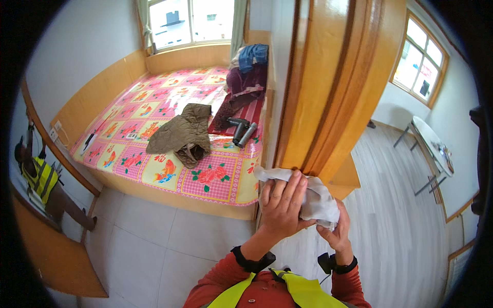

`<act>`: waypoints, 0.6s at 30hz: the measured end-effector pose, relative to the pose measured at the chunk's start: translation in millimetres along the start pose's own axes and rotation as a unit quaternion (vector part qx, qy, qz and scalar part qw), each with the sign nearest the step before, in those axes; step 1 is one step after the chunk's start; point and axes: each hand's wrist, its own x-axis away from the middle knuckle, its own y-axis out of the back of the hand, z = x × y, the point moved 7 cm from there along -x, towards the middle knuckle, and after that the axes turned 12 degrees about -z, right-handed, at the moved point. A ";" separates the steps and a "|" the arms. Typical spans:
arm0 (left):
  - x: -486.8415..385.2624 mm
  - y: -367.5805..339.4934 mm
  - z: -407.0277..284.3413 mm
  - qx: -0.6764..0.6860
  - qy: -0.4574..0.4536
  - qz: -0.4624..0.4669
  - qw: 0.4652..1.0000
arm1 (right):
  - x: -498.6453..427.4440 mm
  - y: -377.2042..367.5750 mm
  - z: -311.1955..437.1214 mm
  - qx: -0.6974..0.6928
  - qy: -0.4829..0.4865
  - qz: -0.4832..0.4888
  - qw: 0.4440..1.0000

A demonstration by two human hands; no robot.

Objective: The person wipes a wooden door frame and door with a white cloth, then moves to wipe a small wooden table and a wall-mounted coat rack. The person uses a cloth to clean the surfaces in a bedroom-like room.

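Both my hands are on a crumpled white cloth (pixel 317 198) against the wooden door frame (pixel 319 96). My left hand (pixel 283 204) lies over the cloth with its fingers extended upward, pressing it to the wood. At the cloth's right lower side, my right hand (pixel 339 227) grips it between thumb and fingers. Part of the cloth sticks out left, above my left hand's fingers. Black bands circle both wrists.
Left of the frame is a bed (pixel 131 161) with a patterned cover, a brown quilted garment (pixel 185 133), a hair dryer (pixel 239 129) and piled clothes (pixel 250 69). A white table (pixel 431 142) stands at right. A person in a yellow vest (pixel 42 177) is at far left.
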 end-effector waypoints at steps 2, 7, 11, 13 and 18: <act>-1.2 1.7 1.4 -0.004 -0.005 0.014 1.000 | -4.5 -5.0 11.2 0.002 0.020 0.056 0.998; -2.3 7.9 5.7 0.030 0.033 0.035 0.998 | -21.1 6.4 26.4 0.109 0.107 -0.001 0.988; -18.1 25.3 7.1 0.036 0.059 -0.026 0.997 | -38.4 28.1 33.4 0.111 0.086 -0.151 0.978; -37.0 28.8 1.6 -0.006 0.020 -0.036 0.999 | -53.0 30.0 58.5 0.170 0.198 -0.179 0.949; -108.7 39.3 1.1 -0.091 -0.027 -0.087 0.992 | -104.9 32.6 117.4 0.179 0.363 -0.264 0.875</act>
